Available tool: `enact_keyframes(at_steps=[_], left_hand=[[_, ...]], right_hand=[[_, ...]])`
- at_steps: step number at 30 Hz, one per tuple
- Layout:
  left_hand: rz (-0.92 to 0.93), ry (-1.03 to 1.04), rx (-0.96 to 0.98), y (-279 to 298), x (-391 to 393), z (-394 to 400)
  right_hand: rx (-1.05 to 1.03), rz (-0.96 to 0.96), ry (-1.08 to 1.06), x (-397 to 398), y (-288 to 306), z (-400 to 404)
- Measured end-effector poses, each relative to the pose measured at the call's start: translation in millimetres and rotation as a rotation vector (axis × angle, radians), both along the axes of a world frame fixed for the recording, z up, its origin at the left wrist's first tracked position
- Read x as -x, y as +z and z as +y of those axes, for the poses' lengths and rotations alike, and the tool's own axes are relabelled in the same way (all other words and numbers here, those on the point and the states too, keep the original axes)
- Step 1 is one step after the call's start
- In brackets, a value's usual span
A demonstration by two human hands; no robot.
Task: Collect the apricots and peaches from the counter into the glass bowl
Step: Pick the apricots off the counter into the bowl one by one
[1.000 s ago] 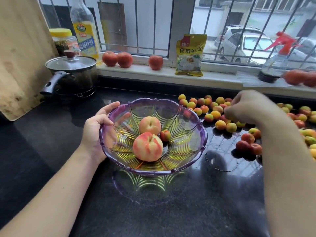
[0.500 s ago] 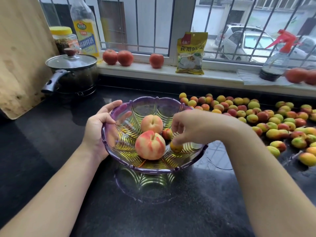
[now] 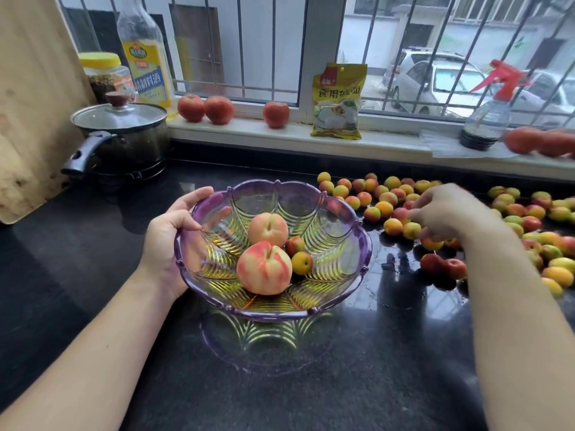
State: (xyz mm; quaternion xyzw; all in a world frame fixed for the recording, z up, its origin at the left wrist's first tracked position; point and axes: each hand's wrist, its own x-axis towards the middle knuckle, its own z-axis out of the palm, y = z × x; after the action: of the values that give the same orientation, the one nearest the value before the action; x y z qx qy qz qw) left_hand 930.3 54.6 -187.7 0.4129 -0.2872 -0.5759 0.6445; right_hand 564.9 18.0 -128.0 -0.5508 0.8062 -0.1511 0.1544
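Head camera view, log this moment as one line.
left hand gripping glass bowl rim | right hand over counter apricots, grasp unclear | bowl: two peaches, two apricots

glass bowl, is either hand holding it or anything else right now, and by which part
The left hand has its grip on the glass bowl at its left rim, thumb over the edge. The right hand is blurred over the loose apricots; whether it holds one cannot be told.

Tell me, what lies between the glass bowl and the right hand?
In the head view, bare wet black counter and a few loose apricots lie between the glass bowl and the right hand.
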Motion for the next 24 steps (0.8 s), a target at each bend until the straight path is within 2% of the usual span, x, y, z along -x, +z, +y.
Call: enact_keyframes(at_steps=[11, 14, 16, 19, 21, 22, 24], left_hand=[[0.014, 0.003, -0.03, -2, -4, -3], [0.016, 0.002, -0.026, -3, -4, -4], [0.019, 0.001, -0.025, -3, -4, -4], [0.026, -0.001, -0.029, -3, -4, -4], [0.027, -0.002, -0.028, -4, -4, -4], [0.028, -0.003, -0.026, -4, -4, -4], [0.028, -0.005, -0.022, -4, -4, -4]], right_hand=[[0.059, 0.288, -0.106, -38, -45, -14], [0.066, 0.287, -0.104, -41, -44, -12], [0.087, 0.207, -0.067, -41, -35, -10], [0.262, -0.096, 0.069, -44, 2, 1], [0.385, -0.352, 0.281, -54, 31, 18], [0.363, -0.407, 0.416, -62, 41, 28], [0.197, -0.267, 0.648, -79, 46, 40]])
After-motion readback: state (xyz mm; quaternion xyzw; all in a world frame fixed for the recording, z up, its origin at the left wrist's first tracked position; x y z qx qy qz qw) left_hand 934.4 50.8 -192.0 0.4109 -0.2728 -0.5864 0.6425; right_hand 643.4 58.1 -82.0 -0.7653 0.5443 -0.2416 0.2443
